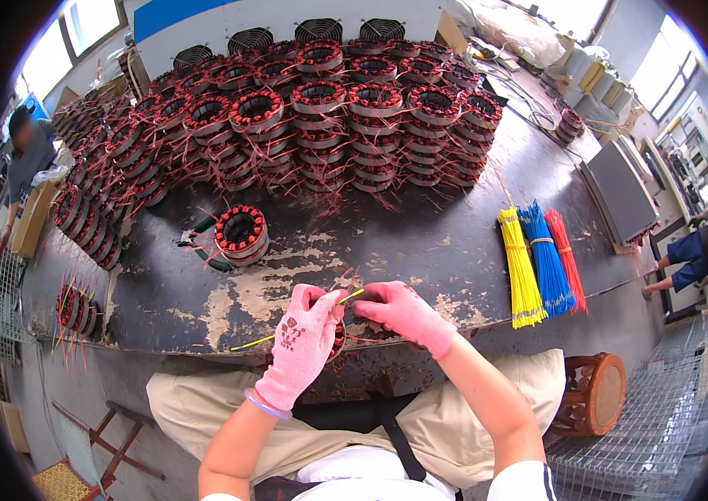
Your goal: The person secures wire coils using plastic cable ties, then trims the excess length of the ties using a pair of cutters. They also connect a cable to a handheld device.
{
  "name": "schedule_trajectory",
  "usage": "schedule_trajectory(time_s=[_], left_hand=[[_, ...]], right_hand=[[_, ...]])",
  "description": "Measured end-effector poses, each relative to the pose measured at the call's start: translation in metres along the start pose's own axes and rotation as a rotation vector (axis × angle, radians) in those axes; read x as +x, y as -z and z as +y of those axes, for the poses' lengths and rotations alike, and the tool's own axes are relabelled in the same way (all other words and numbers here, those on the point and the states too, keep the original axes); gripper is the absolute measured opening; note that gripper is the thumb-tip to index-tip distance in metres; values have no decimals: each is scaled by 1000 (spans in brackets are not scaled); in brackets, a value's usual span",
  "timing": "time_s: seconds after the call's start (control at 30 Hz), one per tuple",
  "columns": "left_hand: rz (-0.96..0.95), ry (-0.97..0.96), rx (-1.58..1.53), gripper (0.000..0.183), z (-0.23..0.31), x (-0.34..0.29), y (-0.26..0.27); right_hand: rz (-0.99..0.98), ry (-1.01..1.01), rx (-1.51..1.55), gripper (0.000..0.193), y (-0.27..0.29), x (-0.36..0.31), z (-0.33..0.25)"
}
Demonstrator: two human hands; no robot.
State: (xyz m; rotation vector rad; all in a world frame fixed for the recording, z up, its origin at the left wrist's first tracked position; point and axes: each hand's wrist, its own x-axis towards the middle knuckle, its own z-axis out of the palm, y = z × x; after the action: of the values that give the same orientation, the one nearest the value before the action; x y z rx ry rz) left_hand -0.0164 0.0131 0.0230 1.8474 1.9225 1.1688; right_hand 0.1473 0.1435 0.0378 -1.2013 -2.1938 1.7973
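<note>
Both my hands wear pink gloves and meet over the table's front edge. My left hand (302, 332) pinches a thin yellow wire (252, 343), whose long end sticks out to the left and whose short tip points up to the right. Close beside that tip, my right hand (410, 316) has its fingers bent together; whatever lies between them is too small to make out. Under my hands a wound motor stator (339, 339) with red windings is mostly hidden. Fine reddish leads rise from it.
Stacked stators (320, 96) fill the table's back and left. A single stator (241, 234) stands mid-table beside a green ring (219, 264). Bundles of yellow wires (522, 275), blue wires (547, 263) and red wires (567, 267) lie right. A wooden stool (594, 394) stands lower right; two people are farther off.
</note>
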Motion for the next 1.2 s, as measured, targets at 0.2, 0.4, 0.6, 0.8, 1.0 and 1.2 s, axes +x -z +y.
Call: schedule_trajectory(time_s=[0.2,0.4,0.6,0.8,1.0,1.2], left_hand=[[20,-4,-40,39,-3,1,-6],[1,-48,-15,27,-10,-1,-6],[-116,-86,13,21,-8,4,1],[-116,-136,98,19,8,9,4],[-118,-96,81,18,9,9,0],[-113,-79,50,16,3,7,-6]], right_hand=[[-49,7,195,25,-7,13,6],[276,166,243,17,-29,-24,23],[555,528,-230,15,-38,-39,26],[411,496,-97,15,-28,-32,23],[274,270,50,15,-20,-32,14],[220,269,37,17,-14,-23,14]])
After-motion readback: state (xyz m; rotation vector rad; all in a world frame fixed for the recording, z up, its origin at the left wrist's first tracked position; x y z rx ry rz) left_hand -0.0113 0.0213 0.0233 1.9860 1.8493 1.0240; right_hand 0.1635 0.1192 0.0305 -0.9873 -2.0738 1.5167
